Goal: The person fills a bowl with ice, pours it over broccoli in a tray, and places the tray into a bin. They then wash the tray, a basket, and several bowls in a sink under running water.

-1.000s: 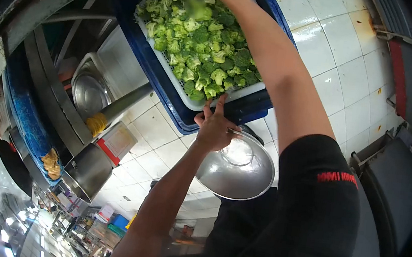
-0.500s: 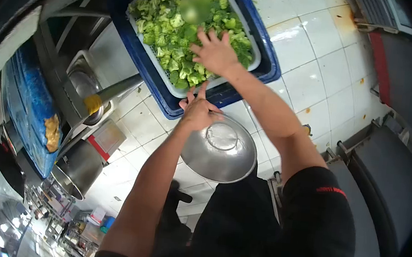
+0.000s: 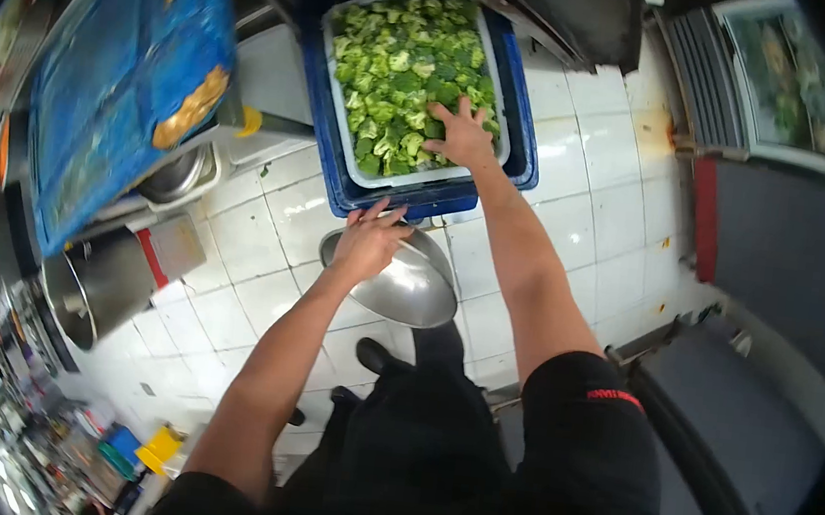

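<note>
Broccoli florets (image 3: 391, 79) fill a white crate (image 3: 504, 86), which sits inside a larger blue bin (image 3: 526, 134). My right hand (image 3: 467, 141) lies over the broccoli at the crate's near right side, fingers spread and touching the florets. At the bin's near edge, my left hand (image 3: 366, 246) grips the rim of a shiny metal bowl (image 3: 419, 288). The bowl is tilted, held above the floor, and part of its rim is hidden by that hand.
White floor tiles (image 3: 244, 230) surround the bin. To the left are a blue plastic-covered slab (image 3: 130, 77) and a large steel pot (image 3: 103, 285). A dark overhanging panel (image 3: 598, 21) is beyond the bin; grey cabinets (image 3: 777, 231) stand at right.
The bowl has tipped, so its inside now shows more. My right hand has shifted toward the crate's right side. The camera view has turned, and the bin appears shifted.
</note>
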`<action>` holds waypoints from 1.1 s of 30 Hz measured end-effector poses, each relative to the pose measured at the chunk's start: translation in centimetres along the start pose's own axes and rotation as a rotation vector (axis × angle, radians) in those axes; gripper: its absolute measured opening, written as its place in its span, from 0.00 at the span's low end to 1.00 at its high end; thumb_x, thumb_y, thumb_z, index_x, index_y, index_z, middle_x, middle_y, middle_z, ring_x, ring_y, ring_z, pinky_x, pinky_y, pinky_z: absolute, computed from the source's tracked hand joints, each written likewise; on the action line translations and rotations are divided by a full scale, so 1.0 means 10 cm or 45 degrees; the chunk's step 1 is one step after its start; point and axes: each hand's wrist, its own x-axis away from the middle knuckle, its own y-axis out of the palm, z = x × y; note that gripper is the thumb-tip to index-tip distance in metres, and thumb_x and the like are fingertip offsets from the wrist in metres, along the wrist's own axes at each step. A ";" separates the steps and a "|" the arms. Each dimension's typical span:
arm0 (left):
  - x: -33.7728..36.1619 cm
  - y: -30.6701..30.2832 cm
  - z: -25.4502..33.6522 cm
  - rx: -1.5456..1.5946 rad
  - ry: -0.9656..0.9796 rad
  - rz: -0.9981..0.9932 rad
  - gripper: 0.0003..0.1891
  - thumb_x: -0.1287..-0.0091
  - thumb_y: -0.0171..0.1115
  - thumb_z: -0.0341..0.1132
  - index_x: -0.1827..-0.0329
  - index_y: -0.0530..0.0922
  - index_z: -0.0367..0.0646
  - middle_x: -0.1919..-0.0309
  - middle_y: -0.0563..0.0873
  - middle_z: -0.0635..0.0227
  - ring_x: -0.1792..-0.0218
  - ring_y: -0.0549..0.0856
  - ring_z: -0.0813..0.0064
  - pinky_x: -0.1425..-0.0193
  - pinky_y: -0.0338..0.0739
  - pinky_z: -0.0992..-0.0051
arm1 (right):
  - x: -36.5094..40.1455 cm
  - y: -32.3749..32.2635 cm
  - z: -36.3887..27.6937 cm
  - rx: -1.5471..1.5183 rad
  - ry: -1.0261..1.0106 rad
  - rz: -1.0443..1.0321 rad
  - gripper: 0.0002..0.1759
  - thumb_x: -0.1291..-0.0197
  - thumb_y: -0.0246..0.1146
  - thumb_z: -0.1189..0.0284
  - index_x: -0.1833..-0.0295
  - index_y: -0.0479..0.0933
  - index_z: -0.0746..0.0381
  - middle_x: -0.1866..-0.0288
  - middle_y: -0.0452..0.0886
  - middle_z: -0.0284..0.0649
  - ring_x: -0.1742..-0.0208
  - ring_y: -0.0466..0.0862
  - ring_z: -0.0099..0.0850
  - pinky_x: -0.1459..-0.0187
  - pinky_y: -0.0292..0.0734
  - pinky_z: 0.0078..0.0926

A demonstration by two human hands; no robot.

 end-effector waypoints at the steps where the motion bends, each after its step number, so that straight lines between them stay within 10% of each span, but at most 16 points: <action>1: 0.16 -0.03 0.00 -0.004 0.011 0.063 0.19 0.41 0.62 0.33 0.46 0.81 0.54 0.38 0.78 0.69 0.34 0.72 0.64 0.34 0.63 0.62 | -0.06 0.11 -0.01 -0.021 0.080 0.059 0.38 0.50 0.72 0.63 0.34 0.64 0.34 0.28 0.55 0.44 0.28 0.52 0.65 0.41 0.64 0.71; 7: 1.36 0.03 -0.27 0.238 -0.397 0.690 0.19 0.40 0.60 0.30 0.44 0.80 0.49 0.44 0.82 0.63 0.43 0.80 0.58 0.41 0.75 0.62 | -0.13 0.23 0.20 -0.176 -0.083 0.387 0.28 0.53 0.70 0.75 0.44 0.74 0.47 0.43 0.71 0.45 0.42 0.70 0.55 0.45 0.71 0.57; 9: 1.78 0.13 -0.38 0.428 -0.587 0.990 0.14 0.36 0.60 0.32 0.48 0.81 0.42 0.59 0.86 0.55 0.63 0.85 0.55 0.58 0.80 0.67 | -0.35 0.08 0.22 -0.280 -0.164 0.504 0.28 0.54 0.70 0.76 0.44 0.74 0.50 0.45 0.73 0.47 0.45 0.75 0.52 0.46 0.73 0.53; 13: 2.77 0.26 -0.37 0.675 -1.257 0.989 0.13 0.32 0.60 0.37 0.59 0.82 0.32 0.85 0.78 0.58 0.81 0.71 0.76 0.73 0.70 0.68 | -1.04 -0.61 -0.33 -0.834 -0.095 0.409 0.27 0.59 0.75 0.75 0.49 0.77 0.63 0.46 0.80 0.51 0.61 0.84 0.42 0.60 0.77 0.34; 17: 3.63 0.48 -0.24 0.961 -1.685 1.115 0.22 0.31 0.59 0.46 0.62 0.81 0.29 0.76 0.83 0.66 0.73 0.75 0.80 0.67 0.73 0.71 | -1.43 -1.22 -1.14 -1.108 0.048 0.406 0.28 0.51 0.72 0.68 0.44 0.76 0.65 0.47 0.79 0.49 0.64 0.82 0.36 0.61 0.77 0.35; 19: 4.03 0.70 -0.16 1.028 -1.717 1.354 0.23 0.30 0.58 0.46 0.58 0.81 0.27 0.69 0.85 0.62 0.68 0.79 0.77 0.62 0.75 0.70 | -1.90 -1.02 -0.92 -0.983 -0.091 0.838 0.24 0.47 0.69 0.66 0.47 0.76 0.66 0.53 0.81 0.49 0.65 0.81 0.40 0.62 0.76 0.38; 22: 4.53 0.89 0.01 1.114 -1.938 1.523 0.16 0.34 0.59 0.35 0.54 0.80 0.27 0.65 0.86 0.58 0.64 0.83 0.70 0.59 0.76 0.67 | -1.20 -0.84 -1.11 -1.268 -0.026 0.515 0.13 0.41 0.58 0.67 0.60 0.74 0.68 0.71 0.79 0.46 0.73 0.76 0.38 0.70 0.69 0.38; 25: 4.68 0.65 0.18 1.317 -1.938 1.703 0.14 0.37 0.59 0.31 0.53 0.80 0.28 0.63 0.86 0.58 0.62 0.84 0.70 0.60 0.77 0.68 | -0.38 -0.11 -1.09 -0.317 -0.098 0.446 0.14 0.37 0.52 0.65 0.63 0.77 0.63 0.77 0.75 0.47 0.75 0.77 0.36 0.71 0.71 0.37; 28: 4.94 0.51 0.38 1.233 -2.167 1.708 0.12 0.40 0.59 0.29 0.58 0.79 0.27 0.65 0.85 0.60 0.68 0.82 0.72 0.63 0.77 0.68 | 0.86 0.47 -1.69 -0.541 0.251 -0.374 0.12 0.47 0.63 0.67 0.63 0.82 0.64 0.70 0.83 0.44 0.66 0.84 0.34 0.63 0.78 0.34; 29: 4.89 0.36 0.46 1.371 -2.213 2.057 0.11 0.41 0.59 0.30 0.60 0.78 0.28 0.68 0.83 0.60 0.68 0.80 0.72 0.64 0.76 0.67 | 1.18 0.57 -1.94 -0.444 0.111 -0.640 0.11 0.51 0.66 0.67 0.68 0.82 0.65 0.72 0.83 0.41 0.69 0.83 0.27 0.65 0.77 0.28; 33: 5.17 0.14 0.34 1.791 -2.179 2.213 0.13 0.43 0.56 0.26 0.55 0.77 0.31 0.64 0.83 0.57 0.68 0.85 0.67 0.72 0.79 0.68 | 2.00 0.87 -3.38 -0.505 -0.322 -1.222 0.21 0.39 0.64 0.60 0.46 0.75 0.61 0.61 0.81 0.39 0.61 0.83 0.30 0.62 0.79 0.32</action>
